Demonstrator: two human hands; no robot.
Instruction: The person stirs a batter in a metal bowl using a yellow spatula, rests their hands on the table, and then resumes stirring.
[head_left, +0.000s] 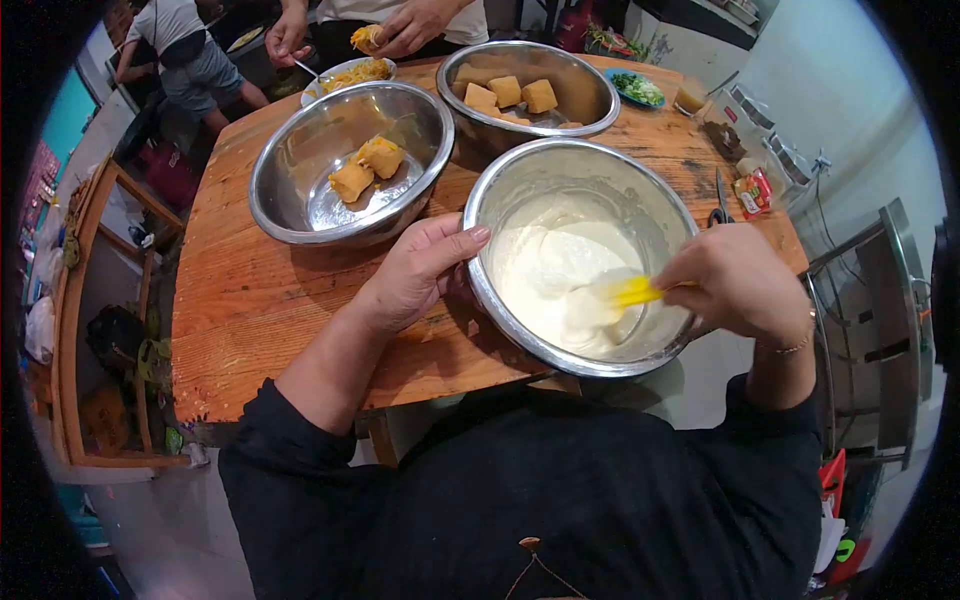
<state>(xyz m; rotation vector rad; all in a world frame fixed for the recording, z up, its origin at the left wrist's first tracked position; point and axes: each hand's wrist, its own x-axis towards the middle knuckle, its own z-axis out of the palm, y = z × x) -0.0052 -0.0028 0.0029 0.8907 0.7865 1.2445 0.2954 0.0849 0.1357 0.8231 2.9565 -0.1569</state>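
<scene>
My left hand (425, 265) grips the left rim of a metal bowl (482, 185), thumb over the edge. Inside the bowl is a thick, creamy white batter (560, 260). Closed round a yellow handle, my right hand (740, 280) holds a yellow whisk or spatula (632, 291) whose head is blurred in the batter. The bowl tilts toward me at the table's front edge. Left of it, a second metal bowl (290, 170) contains stuffed tofu pieces (365, 168). Behind, a third metal bowl (575, 65) contains plain tofu cubes (508, 92).
Across the wooden table (240, 320), a person's hands (400, 28) hold a filled tofu piece and a spoon, over a plate of shredded filling (355, 75). Chopped greens lie on a blue plate (637, 88). Scissors (720, 205) and a red packet (753, 192) are at the right.
</scene>
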